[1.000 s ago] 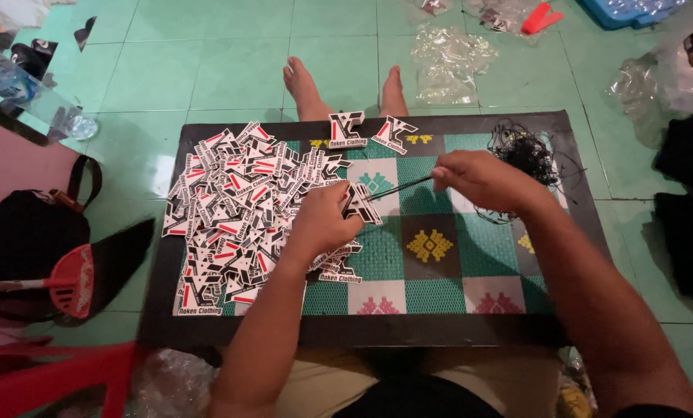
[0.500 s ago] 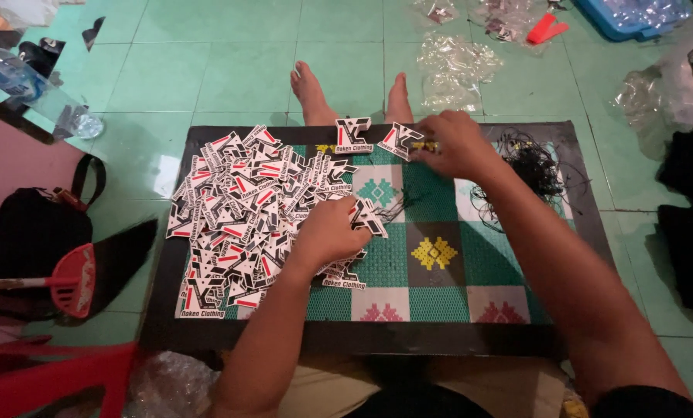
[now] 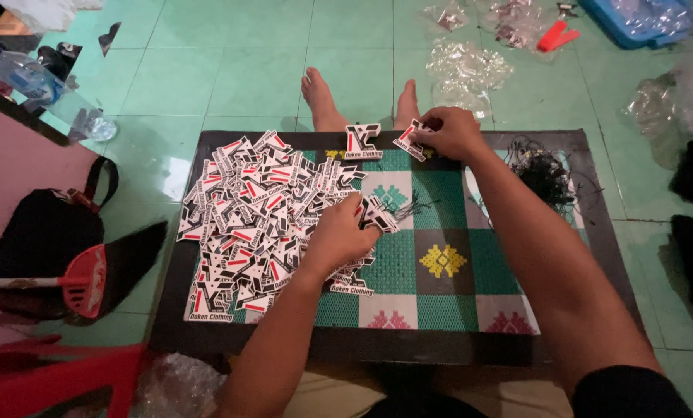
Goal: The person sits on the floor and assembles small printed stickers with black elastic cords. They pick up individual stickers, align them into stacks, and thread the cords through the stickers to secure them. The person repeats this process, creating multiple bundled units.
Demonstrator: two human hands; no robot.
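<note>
A: Nearest us, the left hand (image 3: pixel 338 236) sits on the right edge of the pile of tags (image 3: pixel 261 213), fingers curled down over a small stack. It is planted where it was 1 second ago, pinning those cards to the patterned mat (image 3: pixel 439 306).

B: And the right hand (image 3: pixel 451 133) is the mover. A second ago it hovered mid-mat by the black strings; now it is up at the mat's far edge, fingertips pinched narrow on 1 tag (image 3: pixel 410 139).

A: So that card is being set apart from the heap, beside another single tag (image 3: pixel 362 141) already lying up there. My read: strung pieces get parked at the top, loose ones wait on the left.

B: To the right lies the tangle of black strings (image 3: pixel 544 170), close to the right forearm. A careless sweep could drag it.

A: Just past the mat, 2 bare feet (image 3: pixel 354 101) touch its far rim, right behind the parked tags.

B: Further out: clear plastic bags (image 3: pixel 466 70) on the green tile floor (image 3: pixel 207 70), a blue tray (image 3: pixel 640 19), a water bottle (image 3: pixel 25 73) at left, and a black bag (image 3: pixel 41 240) beside the mat.
</note>
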